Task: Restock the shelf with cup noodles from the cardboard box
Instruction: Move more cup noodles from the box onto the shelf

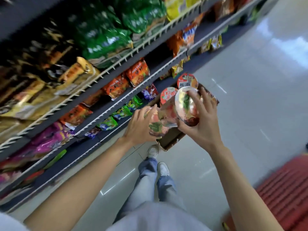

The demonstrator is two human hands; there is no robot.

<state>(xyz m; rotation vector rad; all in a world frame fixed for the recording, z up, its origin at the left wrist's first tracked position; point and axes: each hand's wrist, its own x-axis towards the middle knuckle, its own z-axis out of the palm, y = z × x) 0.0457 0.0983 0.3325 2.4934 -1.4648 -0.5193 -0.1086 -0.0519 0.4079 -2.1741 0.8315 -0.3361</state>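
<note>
At the frame's center, the left hand and right hand are each gripping a cup noodle, lifted above the cardboard box, probably for carrying two together to the shelf at left.

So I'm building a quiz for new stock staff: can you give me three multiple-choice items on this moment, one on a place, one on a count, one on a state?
1. Where is the cardboard box?
A. On the floor by the bottom shelf
B. On the top shelf
C. On a trolley

2. How many cup noodles are held?
A. None
B. One
C. Two

3. What state is the box in?
A. Taped shut
B. Open, cups inside
C. Flattened

A: it sits on the tiles beside the shelving.
C: the left hand and right hand each grip one.
B: a cup lid shows inside.
</note>
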